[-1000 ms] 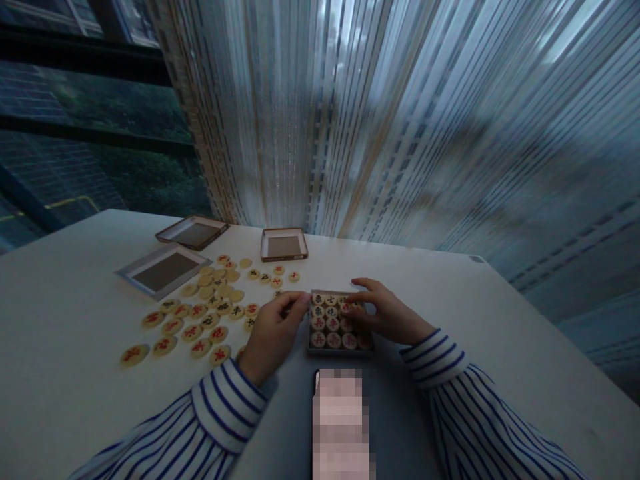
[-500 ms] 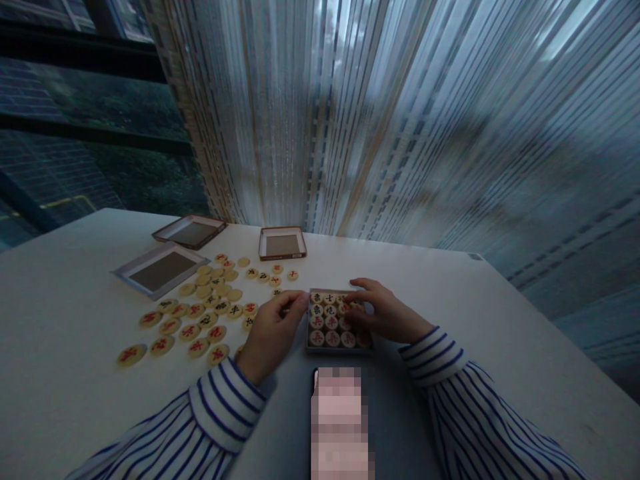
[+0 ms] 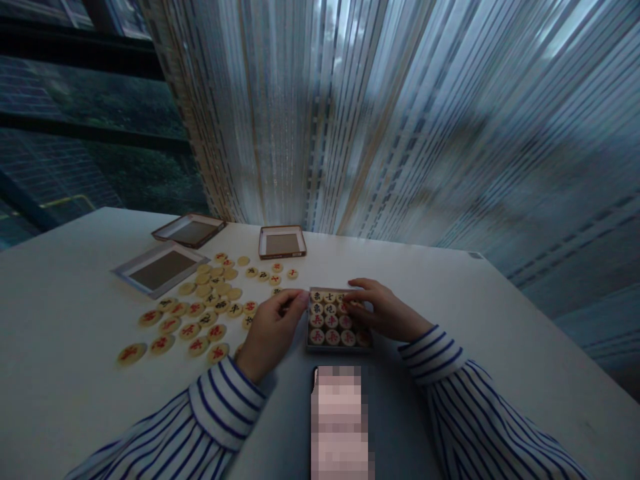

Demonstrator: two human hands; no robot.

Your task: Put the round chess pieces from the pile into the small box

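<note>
Round wooden pieces with red and black characters fill rows in a shallow square box [image 3: 340, 349] in front of me. My left hand [image 3: 273, 330] is at the box's left edge, its thumb and fingers pressed together; whatever is between them is too small to make out. Over the right part of the box is my right hand [image 3: 387, 312], fingers apart, fingertips touching the pieces and hiding some of them. Many loose round pieces [image 3: 190, 331] lie on the white table left of my left hand, some face down.
Two shallow brown-rimmed trays [image 3: 283, 245] [image 3: 190, 231] and a pale-rimmed tray [image 3: 163, 270] are at the back left. A phone [image 3: 340, 423] lies near the front, below the box. A striped curtain [image 3: 310, 133] hangs behind the table.
My right hand's lower fingers have shifted slightly back on the box, showing more of a red piece. My left hand has hardly moved.
</note>
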